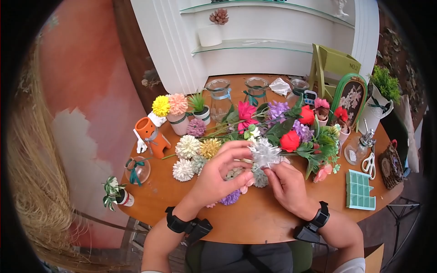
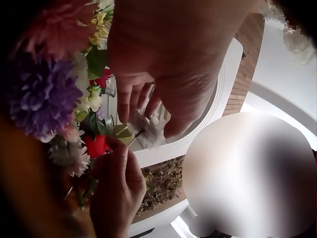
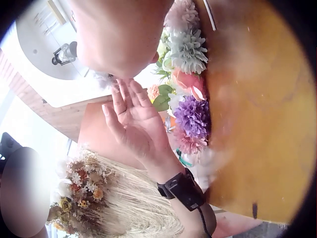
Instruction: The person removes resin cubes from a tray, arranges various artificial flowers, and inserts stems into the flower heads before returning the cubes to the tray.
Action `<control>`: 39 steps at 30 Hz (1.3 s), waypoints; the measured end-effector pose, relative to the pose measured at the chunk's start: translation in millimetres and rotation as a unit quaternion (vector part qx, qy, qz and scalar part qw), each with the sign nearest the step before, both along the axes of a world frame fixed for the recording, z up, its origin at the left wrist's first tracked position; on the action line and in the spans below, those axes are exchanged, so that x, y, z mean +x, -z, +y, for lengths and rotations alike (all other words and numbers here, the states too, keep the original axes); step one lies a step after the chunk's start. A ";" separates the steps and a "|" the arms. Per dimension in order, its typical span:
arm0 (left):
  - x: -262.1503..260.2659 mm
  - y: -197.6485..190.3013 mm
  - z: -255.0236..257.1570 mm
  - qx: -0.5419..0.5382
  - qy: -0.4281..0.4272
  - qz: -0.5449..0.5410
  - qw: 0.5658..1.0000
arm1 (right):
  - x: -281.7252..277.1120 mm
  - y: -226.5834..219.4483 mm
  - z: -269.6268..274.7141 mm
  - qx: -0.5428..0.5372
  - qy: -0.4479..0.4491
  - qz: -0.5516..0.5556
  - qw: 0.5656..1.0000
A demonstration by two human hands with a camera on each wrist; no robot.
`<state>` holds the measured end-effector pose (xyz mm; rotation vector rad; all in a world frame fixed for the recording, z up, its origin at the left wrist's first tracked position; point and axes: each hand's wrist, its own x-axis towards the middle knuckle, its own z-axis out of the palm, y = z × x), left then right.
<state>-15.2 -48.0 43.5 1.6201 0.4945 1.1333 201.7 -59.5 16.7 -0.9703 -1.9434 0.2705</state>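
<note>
Silver and frilly, the flower (image 1: 265, 152) is the nearest thing in my work, at the centre of the head view and above the table (image 1: 255, 224). My right hand (image 1: 289, 186) pinches its thin stem (image 2: 134, 139) close under the head. My left hand (image 1: 223, 170) is loosely spread beside the petals; I cannot tell whether it touches them.

I judge the flower very light, the petals soft and easily creased, the stem stiffer but bendable. The stem is where I'd keep hold, just under the head, with only the slightest touch on the petals.

Past my hands, mid-frame, lie white flowers (image 1: 187, 146), a gold flower (image 1: 210, 148) and a red rose (image 1: 290, 141); their crowded heads could snag the frills. Farther up stand glass vases (image 1: 220, 105), then shelves (image 1: 296, 47) at the top.
</note>
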 end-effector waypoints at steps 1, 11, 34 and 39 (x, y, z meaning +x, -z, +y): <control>2.3 0.0 0.3 0.029 -0.056 0.014 0.998 | -0.7 0.6 -0.6 -0.001 0.002 0.000 1.000; -2.4 -7.4 -0.3 0.215 -0.177 0.203 0.939 | -3.5 3.5 -4.6 0.022 -0.064 -0.061 0.996; -95.3 16.3 67.3 0.155 -0.593 0.225 0.758 | 4.8 7.3 10.8 -0.026 0.122 -0.045 0.991; -96.8 19.1 68.3 0.162 -0.578 0.275 0.751 | 8.2 6.0 12.4 -0.024 0.138 -0.053 0.989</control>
